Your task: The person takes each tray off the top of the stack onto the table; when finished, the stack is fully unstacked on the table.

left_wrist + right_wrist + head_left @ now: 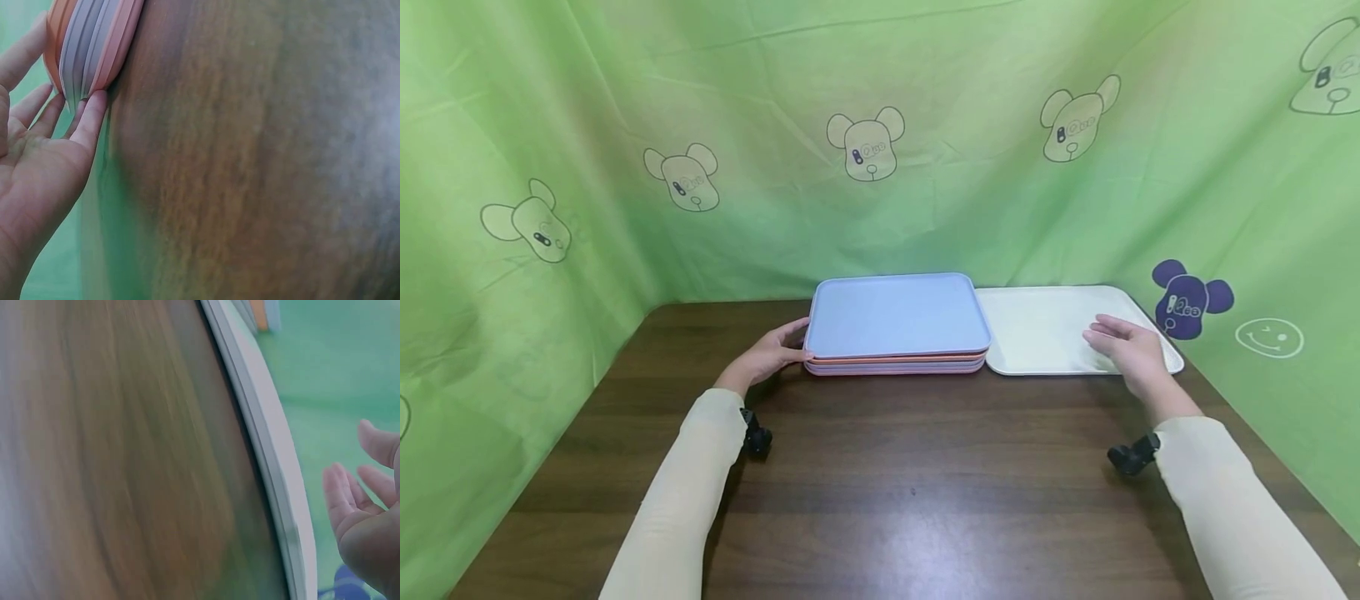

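Observation:
A stack of rectangular trays [897,367] stands at the back middle of the table, with a light blue tray [895,315] on top and orange, lavender and pink rims below. At the stack's left end, my left hand [766,357] touches the side with spread, fairly straight fingers; in the left wrist view its fingertips meet the layered tray rims [87,47]. To the right of the stack lies a white tray [1037,329], whose left end is partly hidden by the stack. Above its right part hovers my right hand [1137,357], fingers relaxed, holding nothing.
The brown wooden table [917,492] stretches out in front of the trays. Behind it and along both sides hangs a green curtain [760,233] printed with bear heads; it comes close to the trays' far edges.

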### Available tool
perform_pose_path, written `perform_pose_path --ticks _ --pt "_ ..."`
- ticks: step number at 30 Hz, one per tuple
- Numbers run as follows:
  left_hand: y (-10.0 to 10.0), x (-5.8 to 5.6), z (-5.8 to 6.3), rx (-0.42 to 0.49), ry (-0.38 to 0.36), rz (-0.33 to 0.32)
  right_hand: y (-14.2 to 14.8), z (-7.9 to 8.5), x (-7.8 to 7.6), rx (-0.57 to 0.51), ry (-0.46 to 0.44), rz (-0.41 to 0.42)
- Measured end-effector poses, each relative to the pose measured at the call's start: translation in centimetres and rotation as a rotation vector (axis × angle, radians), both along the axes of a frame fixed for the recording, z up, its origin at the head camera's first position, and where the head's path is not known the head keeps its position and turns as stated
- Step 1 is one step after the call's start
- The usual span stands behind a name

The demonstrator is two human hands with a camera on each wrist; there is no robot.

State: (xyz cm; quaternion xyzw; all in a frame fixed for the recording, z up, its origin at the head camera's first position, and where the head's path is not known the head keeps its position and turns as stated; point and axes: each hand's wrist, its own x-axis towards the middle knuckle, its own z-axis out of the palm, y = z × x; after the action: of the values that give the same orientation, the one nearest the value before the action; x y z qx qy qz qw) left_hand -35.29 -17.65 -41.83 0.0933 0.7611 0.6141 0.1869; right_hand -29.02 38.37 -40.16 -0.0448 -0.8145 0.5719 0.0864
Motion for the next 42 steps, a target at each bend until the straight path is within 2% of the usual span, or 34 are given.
perform_pose_path --ticks 7,22,33,42 --pt "-0.1 -0.1 -0.1 0.01 0.001 0.001 -4.0 0.1 -1.0 -0.114 0.0 0.113" --pt "0.0 0.0 -0.1 0.025 -0.002 -0.007 -11.0 0.0 -3.1 -0.111 -0.027 0.193" --pt "0.0 0.1 0.0 0.021 0.001 -0.01 -13.2 -0.3 -3.5 -0.118 -0.066 0.193" --pt "-0.1 -0.1 -0.3 0.04 -0.009 -0.016 -13.8 -0.4 -3.7 -0.064 -0.095 0.131"
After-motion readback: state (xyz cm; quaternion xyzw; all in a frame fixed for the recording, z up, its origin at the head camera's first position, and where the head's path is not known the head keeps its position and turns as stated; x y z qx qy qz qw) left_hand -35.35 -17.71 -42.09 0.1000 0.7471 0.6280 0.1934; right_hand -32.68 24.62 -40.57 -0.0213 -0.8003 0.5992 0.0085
